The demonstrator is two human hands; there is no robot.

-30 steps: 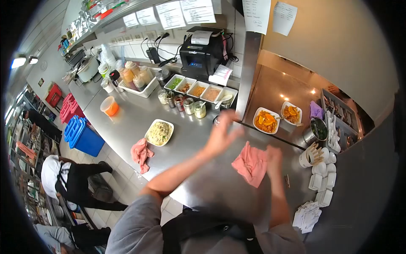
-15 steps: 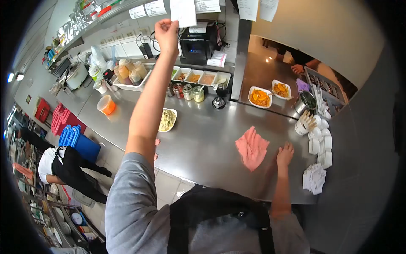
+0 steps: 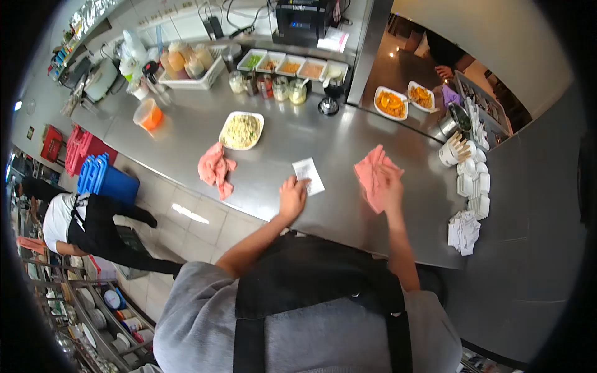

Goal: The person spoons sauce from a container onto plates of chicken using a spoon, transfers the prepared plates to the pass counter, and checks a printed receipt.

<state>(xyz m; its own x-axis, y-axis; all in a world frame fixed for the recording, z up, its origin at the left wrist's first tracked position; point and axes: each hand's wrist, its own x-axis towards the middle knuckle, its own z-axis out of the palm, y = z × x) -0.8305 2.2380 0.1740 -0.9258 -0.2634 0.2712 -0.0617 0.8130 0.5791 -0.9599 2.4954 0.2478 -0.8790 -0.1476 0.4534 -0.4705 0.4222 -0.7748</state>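
Low over the counter, my left hand (image 3: 291,198) has its fingers curled at the left edge of a printed paper slip (image 3: 310,174), gripping that edge. My right hand (image 3: 391,191) is closed on a pink cloth (image 3: 372,180) on the steel surface; the fingertips are slightly blurred. A second pink cloth (image 3: 216,169) lies crumpled to the left, beside a white dish of pale shredded food (image 3: 242,131).
Topping trays (image 3: 291,64) and jars (image 3: 280,89) line the back. Two dishes of orange food (image 3: 391,103) sit at the pass. Cups, white containers (image 3: 477,206) and crumpled white cloths (image 3: 464,233) stand right. A person (image 3: 93,217) bends over at left.
My left hand has come down from the slips hanging above, bringing a slip to the counter. My right hand has moved from the bare counter onto the pink cloth.
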